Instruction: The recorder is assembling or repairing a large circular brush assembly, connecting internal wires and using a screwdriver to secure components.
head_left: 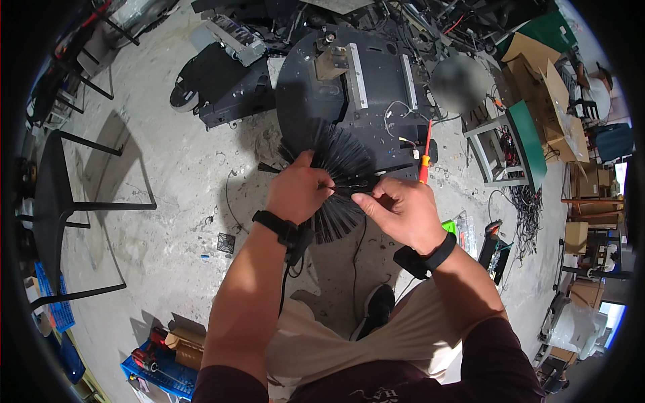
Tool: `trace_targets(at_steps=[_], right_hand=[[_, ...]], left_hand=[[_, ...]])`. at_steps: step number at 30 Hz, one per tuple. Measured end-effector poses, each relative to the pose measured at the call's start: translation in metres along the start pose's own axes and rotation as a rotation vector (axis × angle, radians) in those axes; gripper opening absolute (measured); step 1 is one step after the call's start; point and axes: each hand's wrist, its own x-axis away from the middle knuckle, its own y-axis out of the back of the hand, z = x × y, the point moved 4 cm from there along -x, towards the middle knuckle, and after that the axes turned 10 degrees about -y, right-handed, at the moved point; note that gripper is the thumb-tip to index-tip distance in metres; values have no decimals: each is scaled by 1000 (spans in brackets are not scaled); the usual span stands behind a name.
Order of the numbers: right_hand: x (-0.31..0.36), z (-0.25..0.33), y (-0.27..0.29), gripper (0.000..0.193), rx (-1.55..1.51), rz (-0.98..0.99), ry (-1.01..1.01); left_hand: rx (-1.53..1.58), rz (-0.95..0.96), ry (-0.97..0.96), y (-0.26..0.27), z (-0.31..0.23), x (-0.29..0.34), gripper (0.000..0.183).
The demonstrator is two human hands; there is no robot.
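A round black brush (339,151) with long, spread bristles is held up over the floor between my hands. My left hand (299,189) is closed at its left side, finger and thumb pinched near the dark middle part. On the other side, my right hand (403,209) grips the right end of that middle part between thumb and bent fingers. Exactly what lies under the fingertips is hidden. Beyond the brush lies a large black rounded machine base (306,87) with metal strips and loose wires. A red and yellow screwdriver (424,164) rests just past my right hand.
A black chair (57,208) lies at the left. Lower left is a blue crate (171,376) with a red power drill (144,359). To the right are a green-topped stool (527,144), tangled cables (527,215) and cardboard boxes (537,74). Dark machine parts (235,84) lie ahead.
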Motion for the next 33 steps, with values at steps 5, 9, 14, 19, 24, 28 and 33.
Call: trace_targets(at_steps=[5, 9, 14, 19, 24, 28, 33], right_hand=[[1, 5, -2, 35, 43, -65, 154], [1, 10, 1, 19, -24, -118, 365], [-1, 24, 4, 15, 87, -60, 656], [2, 20, 4, 24, -103, -24, 448], [-3, -2, -2, 43, -13, -10, 84], [0, 1, -6, 34, -120, 101, 100], [3, 8, -12, 34, -66, 141, 35]], left_hand=[[-49, -28, -5, -1, -4, 0, 18], [40, -12, -2, -1, -1, 1, 19], [-35, -82, -95, -5, 7, 2, 13], [-9, -26, -14, -2, 1, 2, 16], [-45, -66, -45, -4, 2, 3, 15], [-40, -34, -6, -4, 2, 3, 15], [-61, -23, 6, -2, 0, 3, 15]])
